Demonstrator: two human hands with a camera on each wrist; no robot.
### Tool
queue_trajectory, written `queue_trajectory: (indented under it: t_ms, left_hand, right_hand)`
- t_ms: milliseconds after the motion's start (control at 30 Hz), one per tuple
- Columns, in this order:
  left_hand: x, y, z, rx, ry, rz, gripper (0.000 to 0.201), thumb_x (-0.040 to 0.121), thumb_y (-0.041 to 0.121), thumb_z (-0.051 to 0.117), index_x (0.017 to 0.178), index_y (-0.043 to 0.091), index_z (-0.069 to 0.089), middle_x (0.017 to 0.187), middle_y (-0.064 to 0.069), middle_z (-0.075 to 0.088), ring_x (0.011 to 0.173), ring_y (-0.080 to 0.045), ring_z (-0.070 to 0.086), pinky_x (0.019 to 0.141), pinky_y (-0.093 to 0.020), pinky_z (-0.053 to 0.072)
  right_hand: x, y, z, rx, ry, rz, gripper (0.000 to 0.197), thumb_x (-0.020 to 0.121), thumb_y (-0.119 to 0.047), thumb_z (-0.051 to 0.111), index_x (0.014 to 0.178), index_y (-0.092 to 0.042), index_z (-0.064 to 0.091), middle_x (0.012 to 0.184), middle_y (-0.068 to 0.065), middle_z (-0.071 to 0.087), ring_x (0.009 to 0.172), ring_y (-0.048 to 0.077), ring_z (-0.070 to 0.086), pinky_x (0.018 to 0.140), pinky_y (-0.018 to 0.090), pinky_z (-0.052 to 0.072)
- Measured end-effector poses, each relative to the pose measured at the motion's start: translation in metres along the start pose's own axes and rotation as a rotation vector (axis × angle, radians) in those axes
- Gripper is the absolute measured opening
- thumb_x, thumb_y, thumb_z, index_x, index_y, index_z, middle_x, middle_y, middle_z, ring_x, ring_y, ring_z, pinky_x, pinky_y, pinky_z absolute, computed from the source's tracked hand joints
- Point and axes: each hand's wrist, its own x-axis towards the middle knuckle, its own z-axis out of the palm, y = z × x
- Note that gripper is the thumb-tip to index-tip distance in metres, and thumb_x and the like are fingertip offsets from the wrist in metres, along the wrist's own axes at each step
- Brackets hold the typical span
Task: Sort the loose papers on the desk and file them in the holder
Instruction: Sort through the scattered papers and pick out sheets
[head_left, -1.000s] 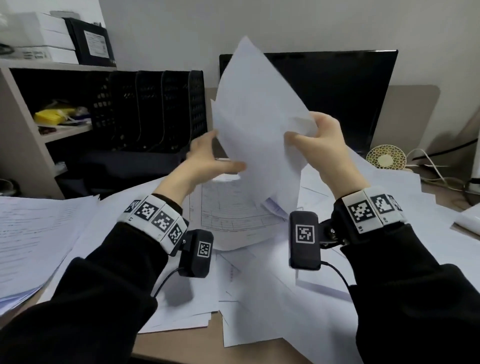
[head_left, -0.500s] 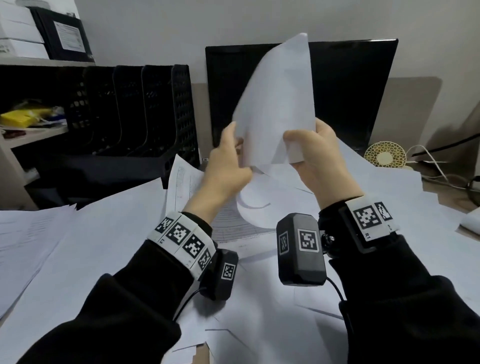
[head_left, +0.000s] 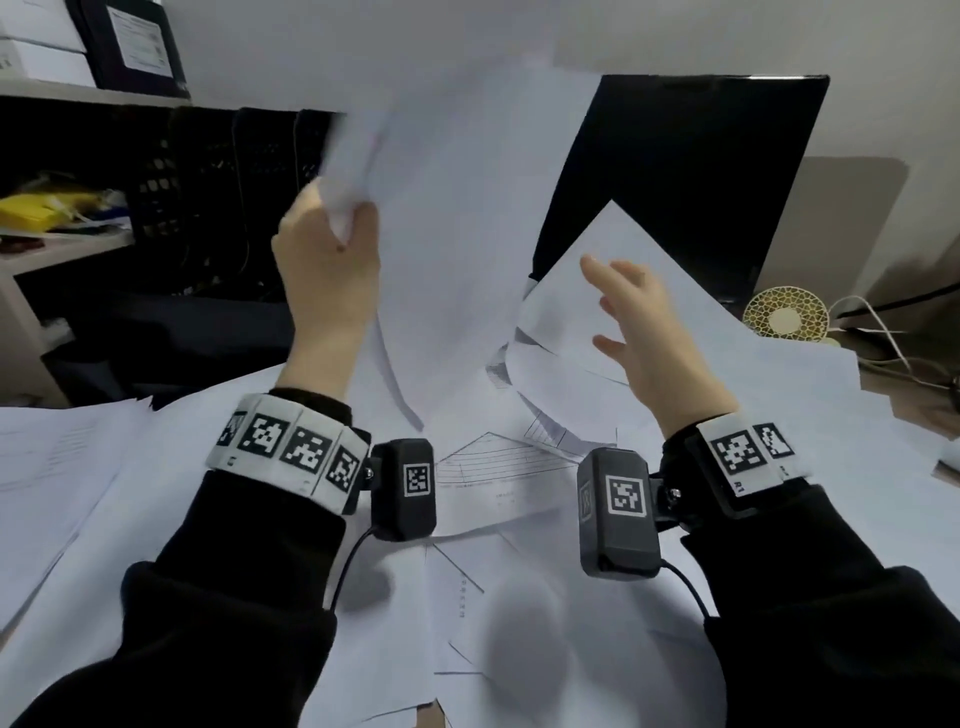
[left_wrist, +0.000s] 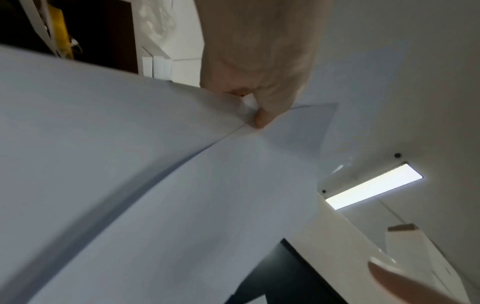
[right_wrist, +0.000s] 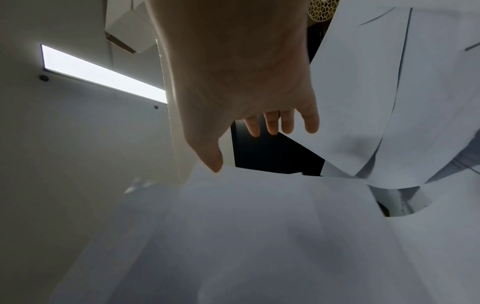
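My left hand (head_left: 332, 244) is raised and grips a bundle of white sheets (head_left: 457, 208) by one edge; the left wrist view shows its fingers (left_wrist: 259, 115) pinching that edge of the sheets (left_wrist: 155, 164). My right hand (head_left: 623, 306) hovers over the desk with fingers spread and holds nothing; the right wrist view shows its straight fingers (right_wrist: 285, 123) above the held sheets (right_wrist: 259, 226). Below it a loose sheet (head_left: 649, 322) leans up from the pile. Loose papers (head_left: 493, 478) cover the desk. The black mesh file holder (head_left: 218, 171) stands at the back left.
A black monitor (head_left: 701, 182) stands behind the papers. A small round fan (head_left: 787, 314) and cables lie at the right. Shelves on the left carry boxes (head_left: 41, 57) and a yellow item (head_left: 36, 210). A paper stack (head_left: 47, 467) lies at the left.
My right hand has let go of the held sheets and spread open. My left hand has lifted the sheets up and leftward, toward the file holder.
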Motion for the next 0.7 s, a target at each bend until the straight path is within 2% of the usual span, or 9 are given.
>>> queue_trajectory:
  t_ms: [100, 167, 267, 333, 367, 433, 500, 600, 700]
  left_hand:
    - [0.007, 0.004, -0.009, -0.152, 0.011, -0.049, 0.018, 0.084, 0.013, 0.060, 0.101, 0.009, 0.065, 0.095, 0.006, 0.067, 0.081, 0.003, 0.063, 0.081, -0.014, 0.048]
    - [0.009, 0.009, -0.014, -0.214, 0.002, -0.059, 0.014, 0.086, 0.014, 0.061, 0.099, 0.015, 0.061, 0.096, 0.008, 0.066, 0.085, 0.007, 0.063, 0.084, -0.016, 0.049]
    - [0.008, 0.018, -0.017, -0.305, 0.007, -0.070, 0.014, 0.087, 0.014, 0.060, 0.093, 0.025, 0.059, 0.097, 0.010, 0.067, 0.090, -0.001, 0.066, 0.086, -0.021, 0.051]
    - [0.007, 0.023, -0.016, -0.347, -0.015, -0.089, 0.016, 0.088, 0.013, 0.060, 0.094, 0.028, 0.058, 0.098, 0.010, 0.067, 0.094, -0.004, 0.066, 0.088, -0.023, 0.051]
    - [0.006, 0.024, -0.015, -0.363, -0.035, -0.101, 0.015, 0.089, 0.012, 0.059, 0.096, 0.026, 0.058, 0.099, 0.009, 0.067, 0.096, -0.006, 0.066, 0.089, -0.023, 0.052]
    - [0.005, 0.022, -0.011, -0.388, -0.079, -0.125, 0.014, 0.090, 0.012, 0.057, 0.102, 0.019, 0.059, 0.103, 0.006, 0.067, 0.100, -0.009, 0.066, 0.090, -0.025, 0.052]
    - [0.003, 0.020, -0.007, -0.392, -0.118, -0.154, 0.022, 0.090, 0.012, 0.056, 0.111, 0.011, 0.058, 0.106, 0.002, 0.067, 0.102, -0.012, 0.066, 0.091, -0.028, 0.052]
    - [-0.001, 0.015, -0.003, -0.388, -0.179, -0.199, 0.030, 0.088, 0.012, 0.057, 0.118, 0.008, 0.056, 0.110, -0.002, 0.067, 0.104, -0.014, 0.066, 0.093, -0.032, 0.053]
    - [-0.004, 0.012, -0.002, -0.380, -0.182, -0.209, 0.031, 0.090, 0.011, 0.056, 0.121, 0.007, 0.054, 0.111, -0.001, 0.066, 0.105, -0.014, 0.065, 0.095, -0.033, 0.052]
  right_hand:
    - [0.003, 0.006, -0.003, -0.075, 0.007, -0.034, 0.081, 0.085, -0.042, 0.066, 0.149, -0.022, 0.020, 0.151, -0.001, 0.027, 0.136, 0.013, 0.031, 0.108, 0.033, 0.030]
    - [0.006, 0.007, -0.004, -0.095, 0.019, -0.073, 0.085, 0.085, -0.038, 0.068, 0.150, -0.021, 0.016, 0.152, 0.000, 0.026, 0.132, 0.009, 0.032, 0.101, 0.028, 0.029]
    - [0.010, 0.007, -0.006, -0.101, 0.026, -0.113, 0.087, 0.084, -0.036, 0.069, 0.151, -0.020, 0.015, 0.152, 0.001, 0.028, 0.125, 0.006, 0.033, 0.097, 0.023, 0.028]
    - [0.009, 0.003, -0.009, -0.073, -0.015, -0.118, 0.082, 0.084, -0.035, 0.071, 0.148, -0.015, 0.024, 0.141, -0.003, 0.043, 0.119, 0.000, 0.044, 0.094, 0.015, 0.035]
    - [0.009, 0.002, -0.010, -0.061, -0.058, -0.119, 0.075, 0.082, -0.033, 0.072, 0.143, -0.010, 0.035, 0.132, -0.003, 0.055, 0.113, 0.001, 0.054, 0.093, 0.015, 0.043]
    - [0.009, 0.001, -0.011, -0.061, -0.133, -0.153, 0.050, 0.082, -0.027, 0.069, 0.126, -0.004, 0.057, 0.115, 0.006, 0.069, 0.104, 0.017, 0.067, 0.095, 0.035, 0.052]
    - [0.008, 0.001, -0.012, -0.049, -0.120, -0.185, 0.034, 0.085, -0.019, 0.065, 0.114, -0.002, 0.065, 0.107, 0.011, 0.072, 0.098, 0.025, 0.070, 0.090, 0.042, 0.054]
    - [0.008, 0.002, -0.014, -0.046, -0.041, -0.210, 0.020, 0.086, -0.011, 0.066, 0.103, 0.000, 0.068, 0.094, 0.008, 0.074, 0.083, 0.020, 0.072, 0.072, 0.031, 0.057]
    - [0.010, 0.004, -0.017, -0.053, -0.047, -0.190, 0.019, 0.082, -0.009, 0.071, 0.100, -0.006, 0.068, 0.088, 0.000, 0.073, 0.072, 0.006, 0.070, 0.060, 0.015, 0.050]
